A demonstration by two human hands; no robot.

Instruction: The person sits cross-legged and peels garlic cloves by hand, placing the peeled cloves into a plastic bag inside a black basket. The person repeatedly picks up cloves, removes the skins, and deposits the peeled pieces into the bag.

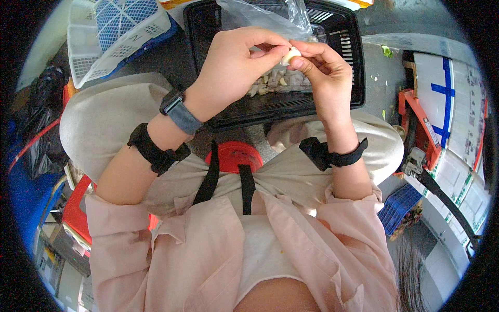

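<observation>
A pale garlic clove (290, 57) is pinched between both hands above a black plastic basket (218, 121). My left hand (237, 64) grips it from the left with thumb and forefinger. From the other side, my right hand (327, 72) has its thumb and fingertips on the same clove. Below the hands, loose garlic cloves and papery skins (269, 84) lie in the basket, partly hidden by my hands. A clear plastic bag (265, 19) drapes into the basket's far side.
A white plastic basket (84, 58) holding blue mesh stands at upper left. Below my lap is a red plastic container (234, 154). Stacked white boxes (432, 85) and an orange-red frame (423, 124) stand on the right. A blue crate (399, 206) sits at lower right.
</observation>
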